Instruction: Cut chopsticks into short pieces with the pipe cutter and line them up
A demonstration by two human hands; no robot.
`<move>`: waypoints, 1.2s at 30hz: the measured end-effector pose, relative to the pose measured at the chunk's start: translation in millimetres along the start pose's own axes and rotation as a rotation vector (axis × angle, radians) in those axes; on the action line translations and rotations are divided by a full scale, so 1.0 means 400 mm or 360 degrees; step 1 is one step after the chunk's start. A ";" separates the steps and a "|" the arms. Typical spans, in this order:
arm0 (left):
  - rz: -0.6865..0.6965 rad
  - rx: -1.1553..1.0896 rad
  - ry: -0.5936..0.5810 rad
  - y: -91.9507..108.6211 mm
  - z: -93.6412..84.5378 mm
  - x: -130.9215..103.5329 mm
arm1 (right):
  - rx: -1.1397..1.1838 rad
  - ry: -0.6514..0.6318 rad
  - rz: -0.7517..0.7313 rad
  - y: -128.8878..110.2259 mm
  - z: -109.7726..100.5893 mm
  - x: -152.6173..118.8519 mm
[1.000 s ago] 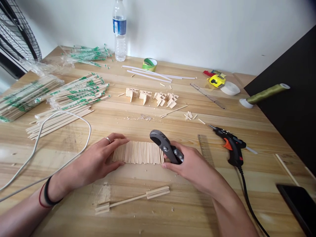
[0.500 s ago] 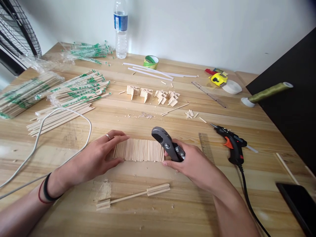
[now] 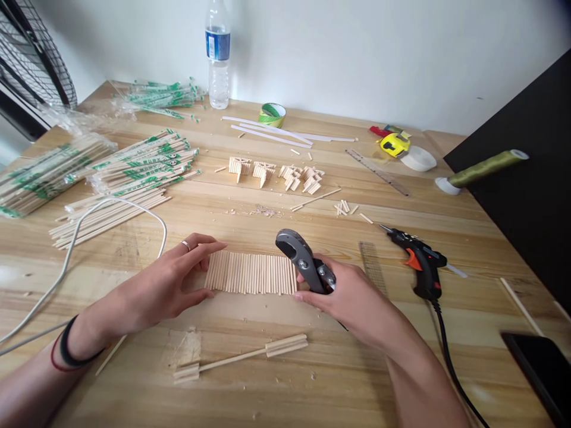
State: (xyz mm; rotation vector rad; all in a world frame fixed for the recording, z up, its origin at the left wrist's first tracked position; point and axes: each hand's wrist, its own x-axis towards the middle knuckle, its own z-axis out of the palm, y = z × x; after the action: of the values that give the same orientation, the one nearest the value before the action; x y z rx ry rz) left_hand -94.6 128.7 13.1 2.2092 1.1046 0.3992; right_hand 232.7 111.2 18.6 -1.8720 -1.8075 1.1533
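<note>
A row of short wooden sticks [image 3: 252,273] lies side by side on the table between my hands. My left hand [image 3: 178,276] is at the row's left end, thumb and fingers apart, with the fingertips by its upper and lower corners. A pair of grey pruning shears [image 3: 307,264] is in my right hand [image 3: 343,288], the head pointing up and left. That hand's thumb and fingertip reach the right end of the row. In front lies a long stick with shorter pieces at both ends [image 3: 241,358].
Behind are several small stick assemblies [image 3: 263,171] and cut pieces. Wrapped chopsticks [image 3: 147,160] and a white cable [image 3: 163,226] lie left. A glue gun [image 3: 419,261], clear ruler [image 3: 372,264] and phone [image 3: 533,374] are right. A water bottle [image 3: 218,77] stands at the back.
My left hand has shifted slightly left, away from the row, baring more of its left end. My right hand and the shears stay nearly still.
</note>
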 end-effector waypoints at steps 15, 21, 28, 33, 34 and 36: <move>0.0005 0.0053 0.0061 0.008 0.002 0.007 | -0.0001 0.0040 -0.0051 -0.006 0.002 0.000; 0.0054 0.0024 0.0102 0.007 -0.001 0.005 | 0.0111 -0.0027 -0.0018 -0.001 -0.002 -0.004; -0.0432 0.0310 0.0308 0.000 -0.091 0.002 | 0.0114 0.0018 -0.0089 0.017 -0.029 -0.013; -0.0544 0.0452 -0.0042 -0.030 -0.102 -0.025 | 0.0132 0.0056 -0.0048 0.028 -0.034 -0.013; -0.0545 0.0465 -0.0063 -0.033 -0.098 -0.030 | 0.0168 0.0050 -0.0039 0.028 -0.033 -0.013; -0.0537 0.0456 -0.0093 -0.034 -0.091 -0.036 | 0.0231 0.0057 -0.0037 0.023 -0.031 -0.013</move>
State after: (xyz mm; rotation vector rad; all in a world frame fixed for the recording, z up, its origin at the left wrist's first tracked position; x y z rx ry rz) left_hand -130.3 137.7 32.0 2.1968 1.5484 0.0314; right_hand 248.4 108.7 21.7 -1.7740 -1.6749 1.2007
